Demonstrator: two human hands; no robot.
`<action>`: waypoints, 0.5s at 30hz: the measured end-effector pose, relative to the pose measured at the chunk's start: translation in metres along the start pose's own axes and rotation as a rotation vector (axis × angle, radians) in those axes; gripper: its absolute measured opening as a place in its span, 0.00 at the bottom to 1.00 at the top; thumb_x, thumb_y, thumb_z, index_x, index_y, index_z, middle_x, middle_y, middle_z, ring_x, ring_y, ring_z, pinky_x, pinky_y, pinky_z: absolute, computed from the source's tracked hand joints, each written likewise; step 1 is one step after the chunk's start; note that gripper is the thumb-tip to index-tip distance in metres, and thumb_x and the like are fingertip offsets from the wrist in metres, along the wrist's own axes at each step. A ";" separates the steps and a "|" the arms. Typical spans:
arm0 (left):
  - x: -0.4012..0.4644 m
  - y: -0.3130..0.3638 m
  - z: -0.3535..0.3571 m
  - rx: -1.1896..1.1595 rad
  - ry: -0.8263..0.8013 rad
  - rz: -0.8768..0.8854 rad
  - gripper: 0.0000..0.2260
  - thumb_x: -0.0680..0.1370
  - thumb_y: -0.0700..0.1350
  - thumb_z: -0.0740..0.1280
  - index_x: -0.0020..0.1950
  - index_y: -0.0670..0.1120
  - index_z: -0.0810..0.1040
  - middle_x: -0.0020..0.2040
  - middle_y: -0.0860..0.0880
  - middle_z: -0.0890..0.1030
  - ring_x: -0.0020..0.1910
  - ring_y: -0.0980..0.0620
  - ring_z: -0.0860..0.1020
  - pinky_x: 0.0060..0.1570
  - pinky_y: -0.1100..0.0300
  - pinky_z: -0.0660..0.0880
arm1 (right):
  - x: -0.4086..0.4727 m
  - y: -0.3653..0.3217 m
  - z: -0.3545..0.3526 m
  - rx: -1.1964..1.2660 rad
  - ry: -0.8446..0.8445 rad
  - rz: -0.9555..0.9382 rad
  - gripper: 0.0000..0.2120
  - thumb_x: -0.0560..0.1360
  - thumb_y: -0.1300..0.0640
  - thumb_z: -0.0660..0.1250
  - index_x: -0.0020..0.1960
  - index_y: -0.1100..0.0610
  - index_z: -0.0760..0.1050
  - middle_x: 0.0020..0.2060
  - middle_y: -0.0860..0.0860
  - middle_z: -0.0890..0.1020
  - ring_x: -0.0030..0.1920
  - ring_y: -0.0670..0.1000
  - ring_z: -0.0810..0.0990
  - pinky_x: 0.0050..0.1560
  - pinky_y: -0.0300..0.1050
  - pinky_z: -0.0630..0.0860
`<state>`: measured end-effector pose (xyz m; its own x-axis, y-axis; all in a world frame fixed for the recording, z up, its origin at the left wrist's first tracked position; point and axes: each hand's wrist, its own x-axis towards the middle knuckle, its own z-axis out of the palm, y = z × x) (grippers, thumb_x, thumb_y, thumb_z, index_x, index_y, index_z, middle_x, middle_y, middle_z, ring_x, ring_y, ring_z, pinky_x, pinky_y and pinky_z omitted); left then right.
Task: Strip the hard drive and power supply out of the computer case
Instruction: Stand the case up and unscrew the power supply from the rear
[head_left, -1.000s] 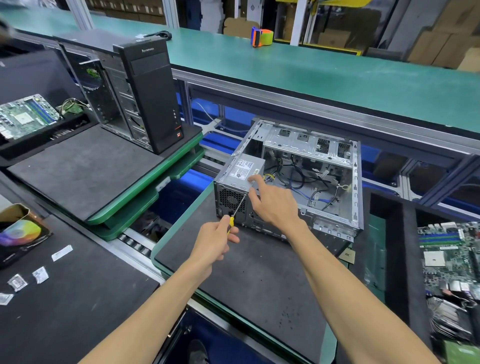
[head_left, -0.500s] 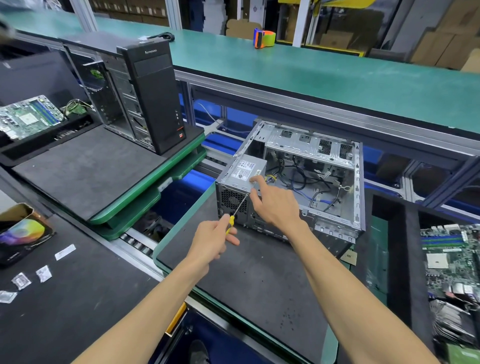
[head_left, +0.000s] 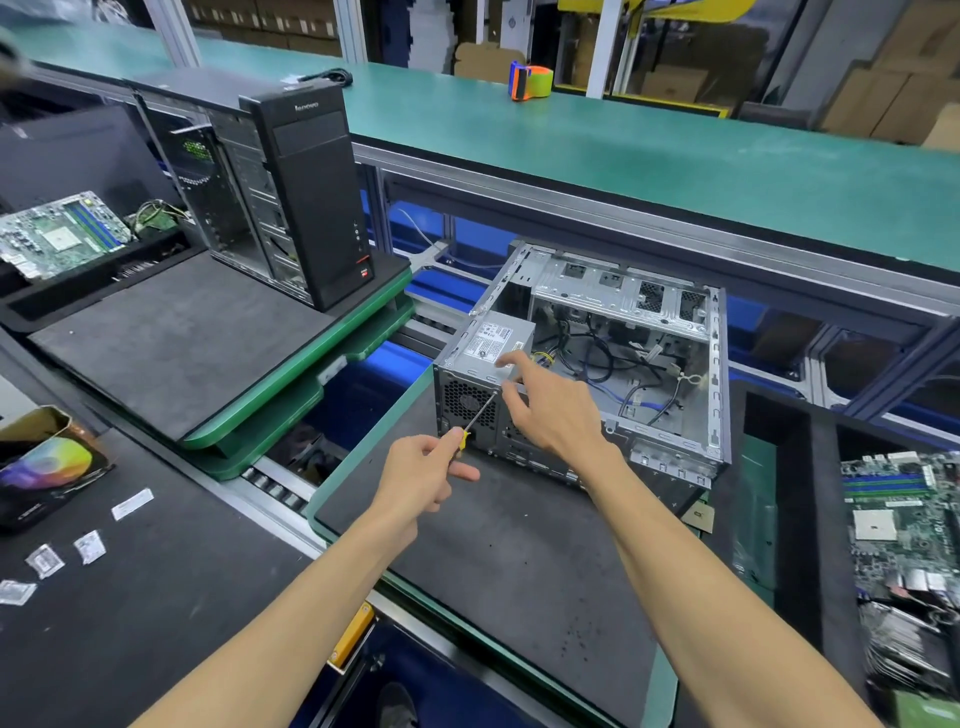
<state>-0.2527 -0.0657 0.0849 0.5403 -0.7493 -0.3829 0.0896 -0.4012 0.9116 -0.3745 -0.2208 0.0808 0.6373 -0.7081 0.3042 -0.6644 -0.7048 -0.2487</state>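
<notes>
Right hand (head_left: 550, 410) apparently atop power supply (head_left: 493, 345)

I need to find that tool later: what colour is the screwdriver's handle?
Yellow, mostly hidden in the left hand; the screwdriver shows best in the head view.

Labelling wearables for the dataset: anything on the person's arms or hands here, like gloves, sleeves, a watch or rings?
Nothing worn that shows. The left hand and right hand are both bare, no gloves. Both forearms are uncovered right down to the bottom edge of the picture, so no sleeve or cuff comes into view. No watch, wrist strap or band at either wrist, and no ring shows on the fingers that can be seen.
</notes>
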 end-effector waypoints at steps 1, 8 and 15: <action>0.001 -0.001 0.001 0.008 -0.018 -0.016 0.17 0.83 0.55 0.63 0.48 0.40 0.78 0.36 0.47 0.86 0.21 0.55 0.61 0.20 0.66 0.58 | -0.002 0.002 -0.002 0.024 0.007 -0.033 0.12 0.82 0.46 0.55 0.65 0.43 0.67 0.50 0.44 0.81 0.34 0.54 0.80 0.36 0.47 0.73; 0.000 -0.001 0.005 0.033 -0.036 -0.023 0.17 0.79 0.58 0.68 0.51 0.43 0.77 0.32 0.49 0.77 0.21 0.55 0.62 0.20 0.64 0.57 | -0.003 0.010 0.000 -0.022 0.007 -0.148 0.10 0.81 0.46 0.64 0.61 0.45 0.73 0.55 0.47 0.75 0.29 0.48 0.71 0.29 0.42 0.68; -0.001 -0.003 0.004 0.032 0.011 0.030 0.11 0.79 0.50 0.70 0.54 0.42 0.77 0.37 0.49 0.85 0.21 0.56 0.66 0.20 0.64 0.62 | -0.003 0.006 0.001 -0.053 0.017 -0.117 0.10 0.81 0.44 0.63 0.61 0.44 0.71 0.54 0.45 0.77 0.31 0.49 0.74 0.30 0.43 0.70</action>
<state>-0.2567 -0.0659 0.0818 0.5512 -0.7555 -0.3541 0.0468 -0.3958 0.9172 -0.3801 -0.2234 0.0777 0.7050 -0.6201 0.3441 -0.6059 -0.7788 -0.1621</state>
